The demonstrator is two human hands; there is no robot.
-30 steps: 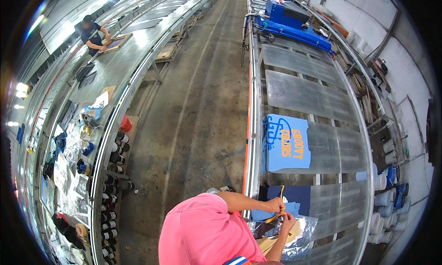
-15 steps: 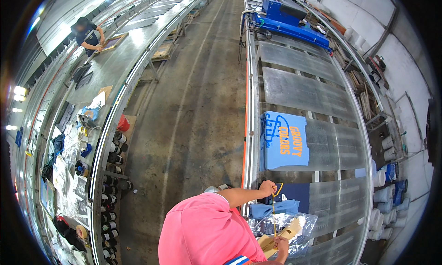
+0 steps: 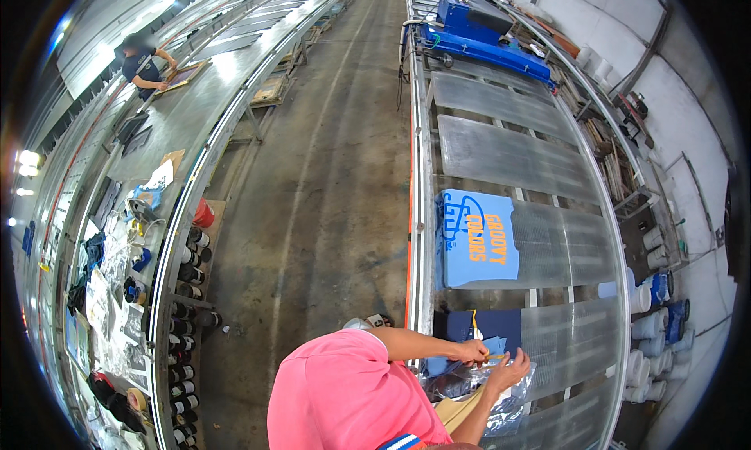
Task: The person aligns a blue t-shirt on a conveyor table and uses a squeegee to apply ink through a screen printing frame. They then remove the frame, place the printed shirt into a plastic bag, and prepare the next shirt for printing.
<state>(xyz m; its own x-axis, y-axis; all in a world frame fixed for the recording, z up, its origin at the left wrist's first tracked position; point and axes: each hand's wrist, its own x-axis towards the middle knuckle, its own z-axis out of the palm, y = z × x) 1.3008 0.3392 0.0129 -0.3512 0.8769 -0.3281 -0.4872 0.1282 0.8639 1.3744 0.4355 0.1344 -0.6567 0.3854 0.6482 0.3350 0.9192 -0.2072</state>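
Note:
My left hand (image 3: 471, 351) is closed on a thin yellow strip (image 3: 494, 357), perhaps a tape measure. My right hand (image 3: 508, 370), just right of it, has curved fingers at the strip's other end and seems to pinch it. A loose length of the strip lies on navy fabric (image 3: 501, 322) beyond my hands. Light blue fabric (image 3: 435, 367) shows beneath and left of my left hand. Below my hands are a crinkled clear plastic bag (image 3: 512, 407) and a tan piece (image 3: 461, 411), partly hidden by my right forearm.
A light blue printed shirt (image 3: 477, 239) lies on the long table's bare platen (image 3: 563, 243) beyond. A blue machine (image 3: 485, 39) straddles the table's far end. White buckets (image 3: 648, 325) stand at right. Across the aisle, a person (image 3: 145, 67) works at another table, with several bottles (image 3: 184, 325) beneath it.
My right hand has moved up and away, close to my left hand, which came slightly nearer. The yellow strip, formerly stretched between them, now partly lies on the navy fabric.

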